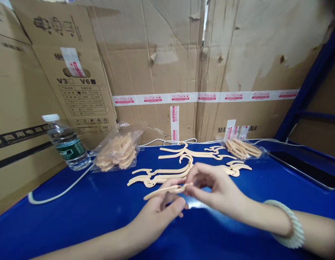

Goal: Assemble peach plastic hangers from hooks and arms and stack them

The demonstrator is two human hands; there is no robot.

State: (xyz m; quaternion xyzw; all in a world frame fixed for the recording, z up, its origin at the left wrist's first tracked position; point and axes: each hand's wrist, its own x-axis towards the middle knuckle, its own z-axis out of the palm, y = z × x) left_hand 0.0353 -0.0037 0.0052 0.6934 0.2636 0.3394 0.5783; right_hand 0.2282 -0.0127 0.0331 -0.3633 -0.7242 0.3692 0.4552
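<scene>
A slim beige plastic hanger piece (160, 191) is held up in front of me, over the blue table. Its right end is pinched between the thumb and fingers of my right hand (213, 186). My left hand (159, 211) has curled fingers around the piece, which lies across the index finger; part of the grip is hidden. Just behind my hands lies a beige folding hanger (167, 171) with hooked arms, partly covered by my right hand. Farther back is another beige folding hanger (172, 153), its hook pointing toward the cardboard.
Clear bags of beige parts stand at the left (117, 151) and right (243, 148). A water bottle (68, 144) is at far left, a dark phone (305, 168) at right. A white cable (59, 196) crosses the blue table (83, 224). Cardboard (156, 72) walls the back.
</scene>
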